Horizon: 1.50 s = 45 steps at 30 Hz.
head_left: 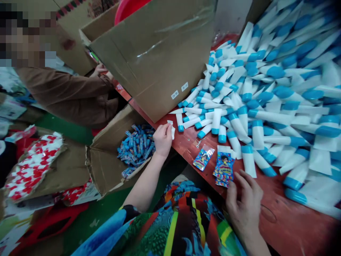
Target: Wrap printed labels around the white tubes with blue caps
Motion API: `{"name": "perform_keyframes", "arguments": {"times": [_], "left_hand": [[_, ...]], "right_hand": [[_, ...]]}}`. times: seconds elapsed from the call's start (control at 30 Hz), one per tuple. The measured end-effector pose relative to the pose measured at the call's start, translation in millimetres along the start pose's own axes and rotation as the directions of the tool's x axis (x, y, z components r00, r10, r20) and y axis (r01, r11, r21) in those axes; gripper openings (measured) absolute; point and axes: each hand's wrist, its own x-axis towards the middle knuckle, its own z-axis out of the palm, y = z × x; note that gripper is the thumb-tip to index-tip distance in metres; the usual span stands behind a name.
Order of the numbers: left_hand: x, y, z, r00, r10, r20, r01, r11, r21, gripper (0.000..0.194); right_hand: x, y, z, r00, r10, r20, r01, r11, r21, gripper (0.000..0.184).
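My left hand (163, 141) is closed in a pinch on a small white crumpled piece (172, 130), which may be paper or film. It is held over the table's edge, near an open carton of small blue wrapped pieces. My right hand (244, 201) rests at the table's front edge with its fingers apart and nothing visible in them. Its fingertips lie beside a small stack of blue printed packets (224, 164) with a cartoon figure. A single similar packet (204, 157) in clear film lies to the left of the stack.
White tubes with blue caps (239, 106) are heaped across the red table (290, 217). A large cardboard box (160, 60) stands at the table's far left. Below it is the open carton (106, 149). A co-worker's brown sleeve (71, 92) shows beyond; red-and-white pieces (34, 165) lie left.
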Motion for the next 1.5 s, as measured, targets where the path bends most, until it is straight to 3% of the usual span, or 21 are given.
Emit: {"name": "perform_keyframes", "arguments": {"times": [0.1,0.2,0.27,0.33,0.5,0.63,0.73,0.83,0.93,1.07,1.27,1.4,1.47,1.5], "left_hand": [[-23.1,45.6,-6.7,0.985,-0.136,0.11,0.162,0.949,-0.271,0.02],[-51.8,83.8,-10.7,0.9,-0.195,0.391,0.367,0.823,-0.434,0.022],[-64.3,95.6,-13.4,0.827,-0.202,0.525,0.49,0.717,-0.495,0.024],[-70.4,97.3,-17.1,0.787,-0.209,0.58,0.555,0.649,-0.52,0.027],[-75.3,93.8,-23.3,0.79,-0.166,0.59,0.502,0.728,-0.467,0.016],[-80.3,100.8,-20.8,0.79,-0.27,0.55,0.552,0.703,-0.448,0.024],[-83.4,103.2,-16.6,0.798,-0.349,0.491,0.573,0.691,-0.441,0.027],[-87.3,100.6,-12.0,0.752,-0.456,0.475,0.648,0.644,-0.407,0.031],[-92.2,97.4,-10.6,0.718,-0.484,0.5,0.674,0.663,-0.325,0.031],[-96.5,96.3,-14.4,0.742,-0.409,0.531,0.617,0.726,-0.303,0.027],[-92.0,88.4,-10.9,0.797,-0.434,0.419,0.568,0.774,-0.278,0.03],[-58.3,49.1,-6.8,0.892,-0.381,0.244,0.43,0.882,-0.193,0.029],[-29.9,20.4,-6.4,0.94,-0.324,0.107,0.336,0.934,-0.122,0.032],[-15.7,7.0,-6.1,0.952,-0.292,0.095,0.299,0.951,-0.074,0.033]], "right_hand": [[25.4,-26.9,6.3,0.999,0.011,0.038,-0.017,0.987,0.162,0.046],[60.6,-51.5,31.1,0.973,-0.034,0.228,-0.066,0.906,0.417,0.067],[80.2,-60.1,47.7,0.957,-0.137,0.255,-0.001,0.88,0.475,0.059],[92.2,-62.1,56.6,0.955,-0.18,0.236,0.041,0.868,0.495,0.048],[94.8,-55.6,50.1,0.976,-0.094,0.199,-0.009,0.885,0.465,0.027],[88.8,-54.3,45.6,0.961,0.107,0.254,-0.211,0.877,0.431,0.015],[85.9,-56.8,46.6,0.923,0.221,0.314,-0.351,0.817,0.458,0.02],[84.4,-60.6,45.5,0.926,0.136,0.352,-0.306,0.816,0.49,0.022],[81.2,-61.9,42.0,0.929,0.073,0.362,-0.251,0.845,0.472,0.025],[71.3,-58.4,41.8,0.928,0.084,0.362,-0.236,0.885,0.4,0.022],[60.8,-65.1,43.3,0.901,0.002,0.434,-0.174,0.918,0.356,0.022],[62.7,-66.7,32.0,0.891,-0.031,0.453,-0.142,0.928,0.343,0.02],[63.3,-56.1,21.1,0.904,0.005,0.428,-0.155,0.936,0.317,0.021],[63.5,-47.3,14.3,0.912,0.037,0.408,-0.166,0.943,0.288,0.022]]}}
